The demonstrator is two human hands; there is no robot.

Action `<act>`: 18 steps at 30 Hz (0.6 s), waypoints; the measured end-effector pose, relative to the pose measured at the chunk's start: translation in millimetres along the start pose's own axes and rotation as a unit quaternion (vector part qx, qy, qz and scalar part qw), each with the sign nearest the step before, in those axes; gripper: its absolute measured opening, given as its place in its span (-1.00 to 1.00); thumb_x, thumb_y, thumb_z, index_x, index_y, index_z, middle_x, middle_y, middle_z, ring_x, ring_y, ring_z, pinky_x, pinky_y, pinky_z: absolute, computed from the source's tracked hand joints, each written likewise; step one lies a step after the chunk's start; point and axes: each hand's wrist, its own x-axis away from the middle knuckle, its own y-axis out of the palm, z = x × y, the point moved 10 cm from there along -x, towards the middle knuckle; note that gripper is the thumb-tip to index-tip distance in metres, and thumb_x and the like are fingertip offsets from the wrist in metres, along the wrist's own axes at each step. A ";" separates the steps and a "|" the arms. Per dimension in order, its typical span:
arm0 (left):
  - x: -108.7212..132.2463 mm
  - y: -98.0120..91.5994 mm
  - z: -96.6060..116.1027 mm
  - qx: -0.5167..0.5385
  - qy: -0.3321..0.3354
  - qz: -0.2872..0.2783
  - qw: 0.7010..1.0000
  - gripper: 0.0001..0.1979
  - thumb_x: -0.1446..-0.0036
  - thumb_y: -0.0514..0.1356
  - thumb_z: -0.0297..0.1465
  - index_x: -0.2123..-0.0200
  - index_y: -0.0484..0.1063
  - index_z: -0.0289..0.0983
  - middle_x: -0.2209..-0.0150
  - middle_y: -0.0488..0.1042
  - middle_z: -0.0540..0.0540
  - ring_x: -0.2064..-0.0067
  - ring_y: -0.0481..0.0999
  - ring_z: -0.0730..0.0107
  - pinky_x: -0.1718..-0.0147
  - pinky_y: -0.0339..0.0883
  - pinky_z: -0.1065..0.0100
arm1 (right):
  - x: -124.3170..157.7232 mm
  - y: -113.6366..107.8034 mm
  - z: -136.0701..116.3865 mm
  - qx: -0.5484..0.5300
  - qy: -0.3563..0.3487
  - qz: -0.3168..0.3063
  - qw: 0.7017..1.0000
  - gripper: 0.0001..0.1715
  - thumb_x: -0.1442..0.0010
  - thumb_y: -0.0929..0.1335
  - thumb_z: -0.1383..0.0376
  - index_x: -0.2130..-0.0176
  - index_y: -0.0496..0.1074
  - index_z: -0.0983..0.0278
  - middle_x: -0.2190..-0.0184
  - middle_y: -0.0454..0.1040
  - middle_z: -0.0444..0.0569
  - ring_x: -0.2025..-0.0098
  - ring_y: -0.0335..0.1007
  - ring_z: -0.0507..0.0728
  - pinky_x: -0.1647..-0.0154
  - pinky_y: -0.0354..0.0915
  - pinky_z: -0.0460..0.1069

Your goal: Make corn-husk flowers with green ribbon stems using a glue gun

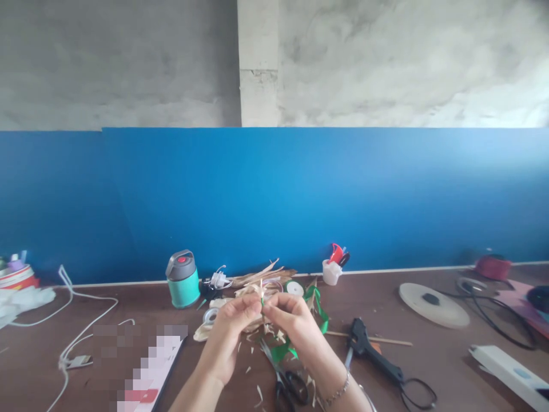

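Note:
Both hands meet over the middle of the brown table. My left hand [235, 320] is closed, its thumb and fingers pinching a thin stem [262, 300] with green on it and a pale tip pointing up. From the other side, my right hand [290, 315] pinches the same stem just below the tip. Behind and beneath the hands lie pale dried husks [201, 332], a spool of ribbon [294, 288] and loose green ribbon [319, 309]. Black-handled scissors [285, 384] lie open below the hands, among small pale scraps.
A teal jar [183, 286] stands back left, a white cup of tools [331, 272] behind the hands. Right are a black glue gun [373, 352], a thin stick [392, 341], a round lid [433, 305] and a white box [510, 375]. White cables [81, 326] lie left.

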 end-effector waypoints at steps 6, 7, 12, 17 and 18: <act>1.7 -15.1 3.7 -0.064 0.039 0.081 0.994 -0.78 0.20 0.39 -0.29 0.49 0.50 -0.29 0.50 0.49 0.02 0.40 0.42 0.38 0.37 0.22 0.41 | 7.8 4.7 -22.6 0.193 -0.092 0.022 0.977 -0.79 -0.05 0.34 0.28 0.54 0.45 0.35 0.61 0.33 -0.14 0.52 0.12 0.00 0.52 0.05 -0.10; 1.3 -14.3 5.1 -0.067 0.043 0.075 0.994 -0.79 0.18 0.38 -0.29 0.50 0.50 -0.29 0.49 0.49 0.01 0.38 0.42 0.37 0.36 0.22 0.40 | 8.1 5.7 -21.7 0.195 -0.090 0.019 0.976 -0.78 -0.05 0.34 0.28 0.54 0.46 0.35 0.63 0.32 -0.14 0.53 0.11 0.00 0.53 0.04 -0.10; -0.2 -14.4 7.5 -0.066 0.044 0.057 0.995 -0.76 0.20 0.39 -0.28 0.63 0.46 -0.32 0.55 0.45 -0.02 0.44 0.41 0.38 0.39 0.23 0.39 | 4.1 2.9 -0.2 0.095 0.020 -0.006 0.995 -0.72 0.05 0.42 0.21 0.62 0.43 0.36 0.71 0.29 -0.18 0.63 0.05 -0.06 0.61 -0.06 -0.11; 2.8 3.5 1.1 0.007 0.007 -0.031 0.999 -0.75 0.14 0.36 -0.26 0.62 0.45 -0.31 0.60 0.42 -0.02 0.48 0.40 0.35 0.42 0.23 0.34 | 7.0 13.9 15.9 -0.070 0.127 -0.088 0.986 -0.68 0.18 0.50 0.19 0.64 0.40 0.36 0.78 0.25 -0.24 0.74 -0.16 -0.16 0.70 -0.30 -0.12; 3.9 7.0 0.2 0.019 0.002 -0.046 0.999 -0.76 0.12 0.35 -0.27 0.59 0.46 -0.31 0.59 0.43 -0.02 0.47 0.40 0.35 0.41 0.23 0.34 | 8.1 16.9 17.3 -0.096 0.137 -0.105 0.980 -0.67 0.19 0.51 0.20 0.64 0.39 0.36 0.78 0.26 -0.24 0.76 -0.19 -0.17 0.71 -0.34 -0.12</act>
